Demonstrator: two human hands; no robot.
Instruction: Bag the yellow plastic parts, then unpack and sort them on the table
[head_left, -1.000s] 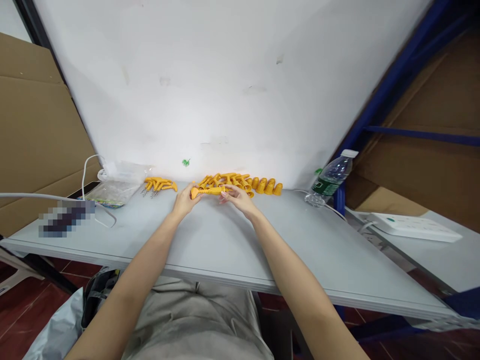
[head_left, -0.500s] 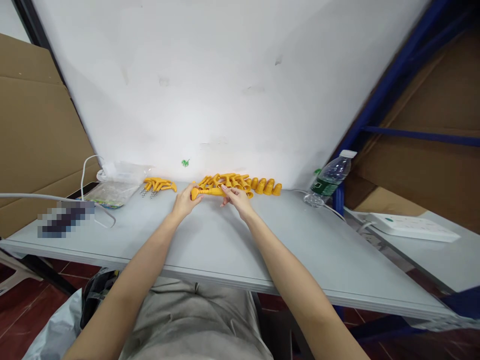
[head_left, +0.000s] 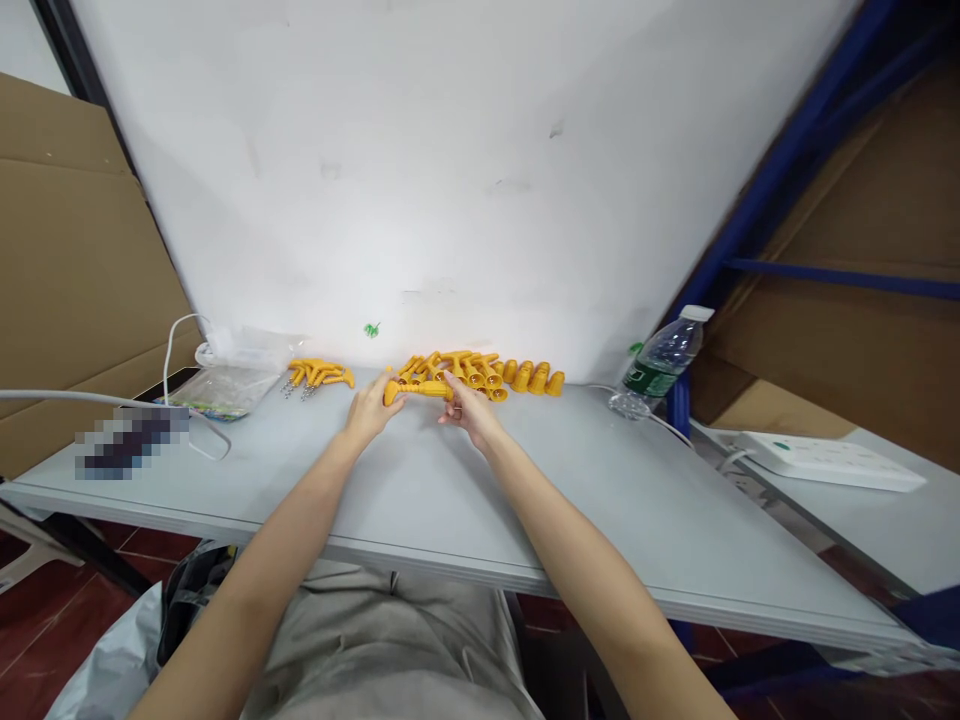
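A yellow hammer-shaped plastic tool [head_left: 421,389] lies level between my hands, just above the table. My left hand [head_left: 370,408] is closed around its wider head at the left. With thumb and fingers, my right hand [head_left: 471,408] grips the other end, part of which the fingers hide. Right behind are several yellow T-shaped pieces with hollow round ends [head_left: 459,366], lying in a row. Beside them at the right stand several yellow cups [head_left: 538,377]. Left of my left hand is a small pile of yellow handles [head_left: 321,373] with metal spirals sticking out.
A white wall [head_left: 465,180] rises behind the grey table [head_left: 450,500]. A water bottle [head_left: 660,364] leans at the right, near a white power strip [head_left: 829,460]. Clear plastic bags [head_left: 232,385], a white cable [head_left: 169,350] and a blurred-out dark object [head_left: 131,442] lie left.
The tool stays between both hands, its right end shifted slightly. The right hand has moved a little, its fingers further round the end. The piles look unchanged.
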